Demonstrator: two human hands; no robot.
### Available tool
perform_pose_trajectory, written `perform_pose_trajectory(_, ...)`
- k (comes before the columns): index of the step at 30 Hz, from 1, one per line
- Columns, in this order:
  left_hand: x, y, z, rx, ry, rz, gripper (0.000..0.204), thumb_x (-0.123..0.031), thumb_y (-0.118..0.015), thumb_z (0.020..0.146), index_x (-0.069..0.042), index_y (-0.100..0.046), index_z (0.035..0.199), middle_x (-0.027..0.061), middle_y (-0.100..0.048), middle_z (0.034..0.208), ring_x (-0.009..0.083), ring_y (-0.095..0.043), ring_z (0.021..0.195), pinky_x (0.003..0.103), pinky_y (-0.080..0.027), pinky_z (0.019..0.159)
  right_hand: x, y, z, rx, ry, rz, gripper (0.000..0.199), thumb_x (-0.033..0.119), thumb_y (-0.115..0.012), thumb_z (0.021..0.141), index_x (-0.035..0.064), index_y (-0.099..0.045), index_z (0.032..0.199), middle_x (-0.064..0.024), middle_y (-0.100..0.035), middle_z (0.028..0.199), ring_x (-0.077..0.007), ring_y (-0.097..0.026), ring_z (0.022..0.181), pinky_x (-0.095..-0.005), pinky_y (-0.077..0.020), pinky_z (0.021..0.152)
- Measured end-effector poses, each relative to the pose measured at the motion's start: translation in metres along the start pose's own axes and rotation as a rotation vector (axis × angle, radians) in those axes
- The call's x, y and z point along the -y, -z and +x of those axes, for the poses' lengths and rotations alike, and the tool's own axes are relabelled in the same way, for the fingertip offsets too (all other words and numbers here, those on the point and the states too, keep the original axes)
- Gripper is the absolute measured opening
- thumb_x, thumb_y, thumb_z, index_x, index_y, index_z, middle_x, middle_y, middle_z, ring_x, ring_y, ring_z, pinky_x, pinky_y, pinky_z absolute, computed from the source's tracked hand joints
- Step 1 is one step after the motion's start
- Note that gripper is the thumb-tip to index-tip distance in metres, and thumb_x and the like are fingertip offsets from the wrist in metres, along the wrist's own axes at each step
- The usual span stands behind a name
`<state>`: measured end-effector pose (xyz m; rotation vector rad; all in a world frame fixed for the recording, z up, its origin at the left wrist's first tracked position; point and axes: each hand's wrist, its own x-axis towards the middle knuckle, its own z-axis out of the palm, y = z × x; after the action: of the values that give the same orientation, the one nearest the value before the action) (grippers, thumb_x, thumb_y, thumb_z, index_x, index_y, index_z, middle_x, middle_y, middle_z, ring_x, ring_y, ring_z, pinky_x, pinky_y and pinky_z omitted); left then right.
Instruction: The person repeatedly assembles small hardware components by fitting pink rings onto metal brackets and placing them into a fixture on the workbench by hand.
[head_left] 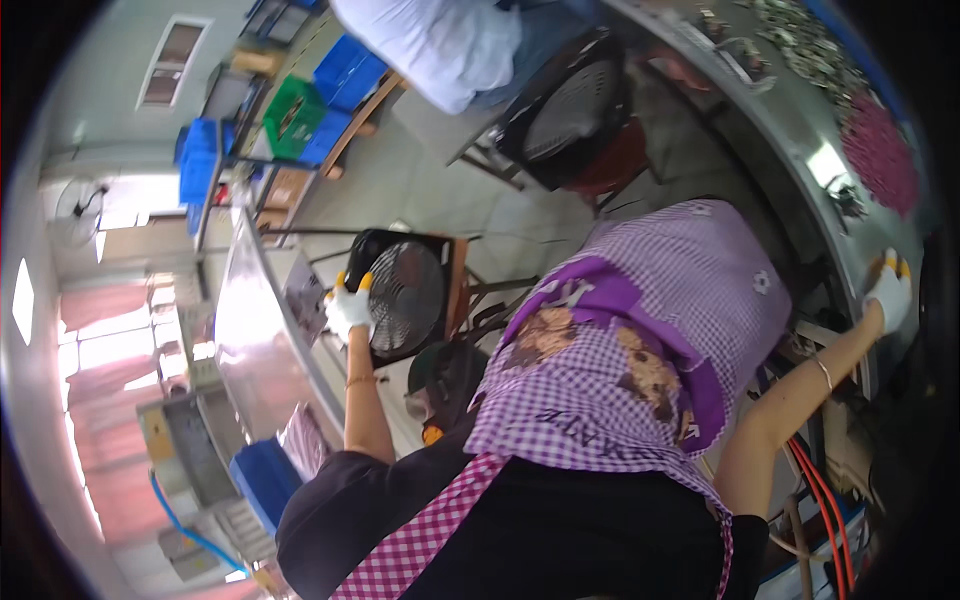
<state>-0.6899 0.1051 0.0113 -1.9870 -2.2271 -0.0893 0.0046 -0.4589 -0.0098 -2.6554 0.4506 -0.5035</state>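
Observation:
My left hand (350, 308), in a white glove with yellow fingertips, is at the side of a black fan with a round grille (405, 298). Thumb and fingers are spread apart, and nothing shows between them. Whether they touch the fan's black casing, I cannot tell. Far to the right, my right hand (888, 292) wears a matching glove. It lies with fingers stretched out on or just over the metal worktable (815, 190). Along that table, a heap of small pink pieces (880, 155) and a pile of small metal parts (810, 45) lie beyond the hand.
A person in a white top (440, 45) sits on a black-backed chair (565, 115) ahead. Blue bins (348, 72) and a green bin (292, 117) stand on a rack at the far left. A shiny pale tabletop (262, 320) runs along my left. Orange hoses (822, 505) hang at lower right.

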Motion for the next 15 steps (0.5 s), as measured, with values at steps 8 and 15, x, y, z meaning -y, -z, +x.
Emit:
perform_pose_trajectory(8, -0.088, 0.035, -0.02, -0.405, -0.219, 0.275, 0.072, -0.066, -0.063, 0.074, -0.016, -0.057, 0.125, 0.0161, -0.059, 0.107, 0.0271, -0.063, 0.071, 0.037, -0.052, 0.053, 0.036, 0.034, -0.032, -0.041, 0.095, -0.003, 0.042, 0.035, -0.06, 0.086, 0.0073, -0.065, 0.116, -0.0097, -0.064, 0.115, -0.0266, -0.061, 0.103, -0.034, -0.0463, 0.091)
perform_pose_trajectory(15, -0.29, 0.077, -0.096, -0.211, -0.974, -0.721, 0.049, -0.003, -0.07, 0.079, -0.005, -0.056, 0.125, 0.0098, -0.06, 0.117, 0.0221, -0.062, 0.097, 0.03, -0.05, 0.084, 0.059, 0.045, -0.046, 0.094, 0.335, 0.289, 0.03, 0.027, -0.061, 0.084, 0.0157, -0.069, 0.111, -0.009, -0.065, 0.102, -0.0258, -0.061, 0.082, -0.0345, -0.0488, 0.078)
